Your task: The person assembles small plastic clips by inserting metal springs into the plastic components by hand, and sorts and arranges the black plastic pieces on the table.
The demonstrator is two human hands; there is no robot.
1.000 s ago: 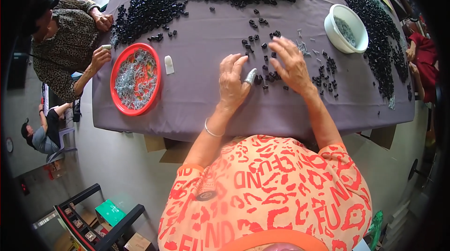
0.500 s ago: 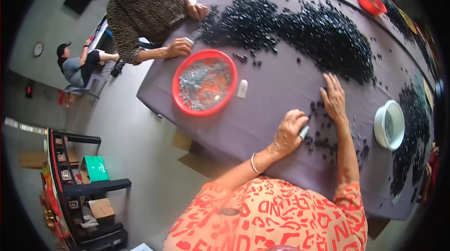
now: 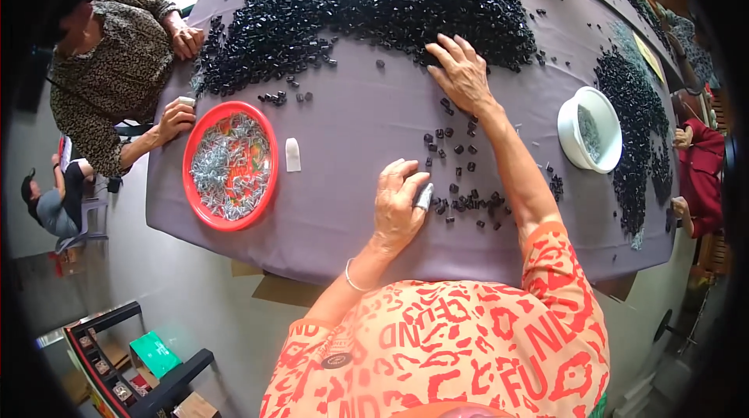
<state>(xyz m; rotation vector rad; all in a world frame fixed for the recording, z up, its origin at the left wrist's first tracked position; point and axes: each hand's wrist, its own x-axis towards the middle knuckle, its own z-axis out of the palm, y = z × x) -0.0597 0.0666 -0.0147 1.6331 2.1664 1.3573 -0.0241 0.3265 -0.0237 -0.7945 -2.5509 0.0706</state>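
Observation:
My right hand (image 3: 462, 81) reaches forward, fingers spread, its fingertips at the near edge of a large pile of small black pieces (image 3: 421, 0). Nearer to me, my left hand (image 3: 398, 206) rests by the cloth with its fingers curled in. A grey-white wrap (image 3: 424, 196) covers one of its fingers. Whatever the left fingers pinch, if anything, is too small to make out. Loose black pieces (image 3: 459, 171) lie scattered between my left hand and my right forearm, with more of them (image 3: 476, 202) just right of the left hand.
A red basin (image 3: 270, 184) of small clear pieces stands at left, a white strip (image 3: 292, 155) beside it. At right are a white bowl (image 3: 568, 145) and another black pile (image 3: 636, 137). A co-worker's hand (image 3: 175, 119) rests by the basin; another person in red (image 3: 702, 176) sits at right.
The view has swung, so the table sits farther left. My right hand has reached forward to the pile's edge. The left hand stays curled beside the loose pieces.

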